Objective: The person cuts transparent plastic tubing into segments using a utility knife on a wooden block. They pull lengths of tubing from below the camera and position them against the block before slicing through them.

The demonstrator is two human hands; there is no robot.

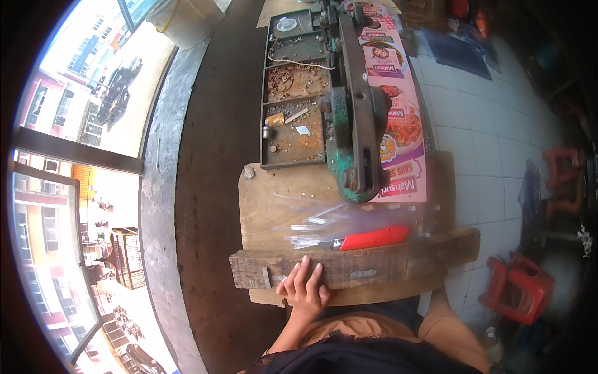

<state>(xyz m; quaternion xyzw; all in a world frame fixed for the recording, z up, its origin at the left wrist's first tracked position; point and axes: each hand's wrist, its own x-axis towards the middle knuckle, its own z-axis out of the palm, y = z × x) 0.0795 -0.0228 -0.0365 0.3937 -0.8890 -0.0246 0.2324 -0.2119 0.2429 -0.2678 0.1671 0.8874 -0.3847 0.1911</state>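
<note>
My left hand (pixel 304 294) lies with its fingers apart on a thick, worn wooden beam (pixel 361 271) across the near edge of a wooden board. It holds nothing. My right hand does not show; what looks like my right forearm (pixel 445 324) comes up from the lower edge and passes out of sight by the beam's right part. Just behind the beam lies a red-handled utility knife (pixel 377 237), its blade end to the left. Clear plastic strips (pixel 317 221) are scattered beside the knife on the board (pixel 261 199).
A heavy green and dark metal tool with a long bar (pixel 358 112) stands beyond the board. To its left is a divided metal tray (pixel 262 124) of rusty bits; to its right, a pink printed sheet (pixel 398 112). Red plastic stools (pixel 520 287) stand right, a window (pixel 81 153) left.
</note>
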